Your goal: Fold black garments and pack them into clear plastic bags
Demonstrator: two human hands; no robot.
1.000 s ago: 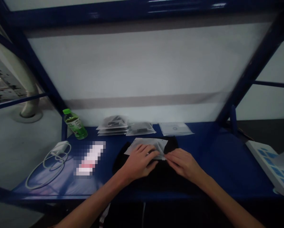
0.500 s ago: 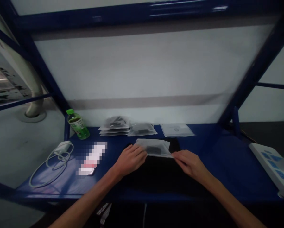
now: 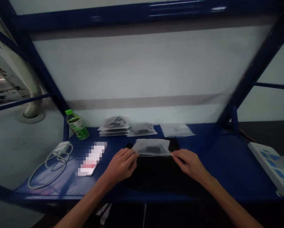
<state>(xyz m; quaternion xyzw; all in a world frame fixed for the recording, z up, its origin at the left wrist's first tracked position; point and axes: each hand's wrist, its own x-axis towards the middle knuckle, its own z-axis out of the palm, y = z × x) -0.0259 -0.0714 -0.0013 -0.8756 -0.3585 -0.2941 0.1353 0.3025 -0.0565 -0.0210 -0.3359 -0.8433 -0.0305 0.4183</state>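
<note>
A frosted plastic zip bag (image 3: 163, 144) with a dark item inside is in front of me, over black cloth (image 3: 160, 177). The near left corner of the bag is pinched by my left hand (image 3: 123, 163). At its near right corner, the fingers of my right hand (image 3: 188, 161) are closed on the edge. The bag's near edge is stretched between both hands. Behind it lie a stack of similar filled bags (image 3: 114, 125), another filled bag (image 3: 142, 129) and a flat, pale bag (image 3: 176, 129).
On the left of the blue table (image 3: 215, 167) are a green-capped bottle (image 3: 77, 125), a pixelated phone-like thing (image 3: 91, 161) and a white charger with cable (image 3: 62, 147). A white-and-blue box (image 3: 271, 161) lies at the right. Blue frame bars (image 3: 253, 69) rise beside the table.
My left hand has slid left along the bag's near edge to its corner. The dark item inside shows more clearly. My right hand has stayed at the right corner.
</note>
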